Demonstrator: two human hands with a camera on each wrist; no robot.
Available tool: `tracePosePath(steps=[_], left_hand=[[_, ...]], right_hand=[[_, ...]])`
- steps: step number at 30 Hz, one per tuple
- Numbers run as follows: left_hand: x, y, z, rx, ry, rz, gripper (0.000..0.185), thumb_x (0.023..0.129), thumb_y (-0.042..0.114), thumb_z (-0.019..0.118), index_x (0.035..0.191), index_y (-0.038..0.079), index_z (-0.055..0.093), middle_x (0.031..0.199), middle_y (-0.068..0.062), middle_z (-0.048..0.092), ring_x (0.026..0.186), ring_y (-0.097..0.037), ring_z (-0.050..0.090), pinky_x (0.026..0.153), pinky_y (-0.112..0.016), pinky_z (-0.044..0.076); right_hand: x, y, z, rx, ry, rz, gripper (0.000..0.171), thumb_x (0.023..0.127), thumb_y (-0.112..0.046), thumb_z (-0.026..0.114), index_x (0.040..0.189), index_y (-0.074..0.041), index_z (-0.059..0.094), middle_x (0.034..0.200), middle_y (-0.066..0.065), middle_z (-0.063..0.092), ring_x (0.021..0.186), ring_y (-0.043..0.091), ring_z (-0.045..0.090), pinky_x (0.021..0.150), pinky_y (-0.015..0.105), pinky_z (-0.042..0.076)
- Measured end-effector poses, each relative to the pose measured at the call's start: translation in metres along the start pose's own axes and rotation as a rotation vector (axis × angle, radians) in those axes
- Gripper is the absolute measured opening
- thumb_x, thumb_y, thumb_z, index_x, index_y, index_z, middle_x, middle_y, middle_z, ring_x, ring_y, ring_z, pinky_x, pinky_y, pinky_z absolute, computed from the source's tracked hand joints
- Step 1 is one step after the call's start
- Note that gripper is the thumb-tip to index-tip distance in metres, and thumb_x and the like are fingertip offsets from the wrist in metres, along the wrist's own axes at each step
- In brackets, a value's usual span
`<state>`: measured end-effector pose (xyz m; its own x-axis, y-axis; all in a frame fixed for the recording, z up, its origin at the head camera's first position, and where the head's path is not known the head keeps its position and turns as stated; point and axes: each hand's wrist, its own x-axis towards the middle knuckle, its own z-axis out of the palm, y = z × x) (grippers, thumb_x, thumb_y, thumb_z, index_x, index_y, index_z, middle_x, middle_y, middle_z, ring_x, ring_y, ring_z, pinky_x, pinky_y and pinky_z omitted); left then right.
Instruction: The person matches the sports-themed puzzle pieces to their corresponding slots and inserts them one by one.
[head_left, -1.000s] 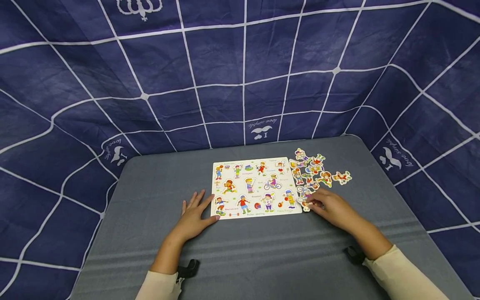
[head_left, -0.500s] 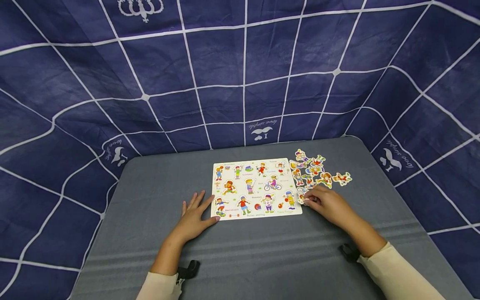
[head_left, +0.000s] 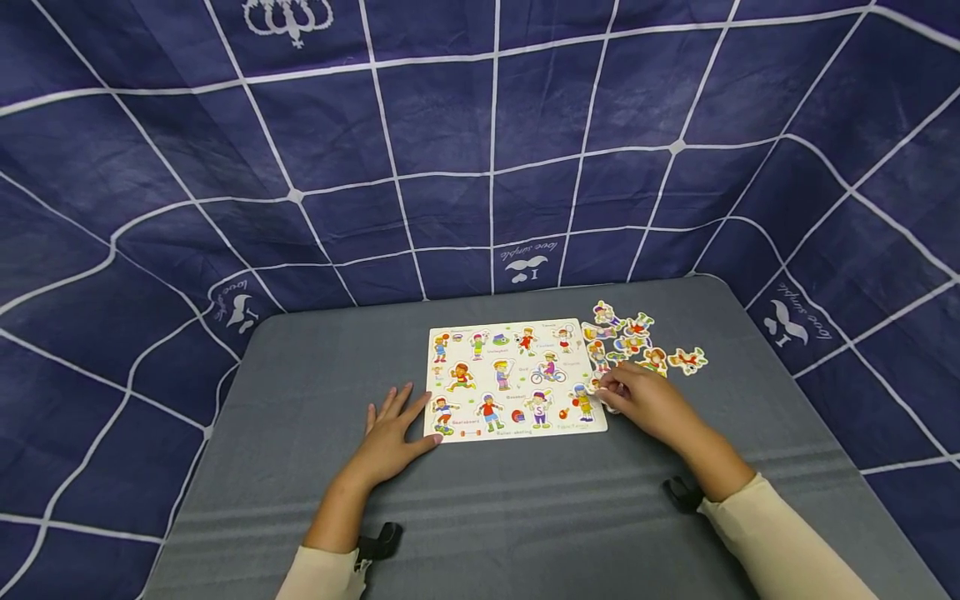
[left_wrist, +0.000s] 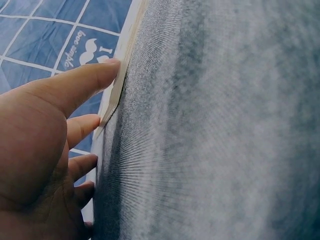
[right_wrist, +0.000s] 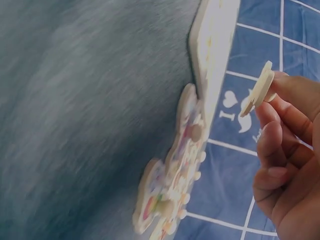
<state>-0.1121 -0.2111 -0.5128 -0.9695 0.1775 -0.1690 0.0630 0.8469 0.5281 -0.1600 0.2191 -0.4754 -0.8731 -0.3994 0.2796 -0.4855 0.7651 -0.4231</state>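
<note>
The right hand (head_left: 647,402) is pinching one small puzzle piece (right_wrist: 261,90) between thumb and fingertips, and the right wrist view is showing that piece lifted clear of the table (head_left: 525,517), edge-on, just off the near right corner of the puzzle board (head_left: 516,379). Which figure it carries cannot be told, since only its thin side is showing.

The left hand (head_left: 392,433) is lying flat with straight, spread fingers on the cloth, its thumb and forefinger touching the board's near left corner; in the left wrist view the fingertips (left_wrist: 102,75) are pressing against the board's edge (left_wrist: 119,85), which reads as steadying it.

As a judgement, the work is looking early. A pile of loose pieces (head_left: 637,337) is lying beyond the right hand, just beside the board's right edge, several overlapping, one (head_left: 687,360) sitting a little apart to the far right. The board is showing printed figures in every spot, but from the head view it cannot be told which spots are filled with pieces and which are bare printed recesses.

So one piece is in hand and not yet seated, and the pile, about ten or so pieces as far as can be counted, is waiting to be fitted.
</note>
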Motion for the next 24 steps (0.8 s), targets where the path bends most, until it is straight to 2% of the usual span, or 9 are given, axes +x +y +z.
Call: tracePosePath(steps=[8,17,24], left_hand=[[0.0,-0.001,0.001,-0.003,-0.002,-0.003,0.082,0.09,0.057,0.069,0.159,0.027,0.036,0.171,-0.013,0.015,0.159,-0.04,0.003,0.121,-0.07,-0.007],[0.001,0.001,0.001,-0.006,0.0,-0.003,0.082,0.09,0.056,0.069,0.159,0.026,0.036,0.171,-0.014,0.015,0.158,-0.041,0.003,0.121,-0.07,-0.007],[0.0,-0.001,0.002,0.019,0.002,-0.002,0.083,0.09,0.058,0.068,0.159,0.027,0.035,0.171,-0.014,0.016,0.159,-0.04,0.004,0.121,-0.07,-0.006]], right_hand=[[0.013,-0.008,0.002,0.007,-0.004,0.035,0.01,0.089,-0.024,0.078,0.088,-0.017,0.071,0.079,-0.008,0.058,0.066,0.004,0.046,0.061,0.024,0.039],[0.03,-0.004,0.005,0.026,-0.025,0.064,0.011,0.091,-0.027,0.077,0.089,-0.017,0.072,0.08,-0.006,0.06,0.067,0.005,0.048,0.061,0.024,0.041],[0.046,-0.002,0.008,0.026,-0.024,0.077,0.012,0.091,-0.026,0.076,0.087,-0.016,0.071,0.077,-0.005,0.06,0.066,0.008,0.048,0.067,0.03,0.044]])
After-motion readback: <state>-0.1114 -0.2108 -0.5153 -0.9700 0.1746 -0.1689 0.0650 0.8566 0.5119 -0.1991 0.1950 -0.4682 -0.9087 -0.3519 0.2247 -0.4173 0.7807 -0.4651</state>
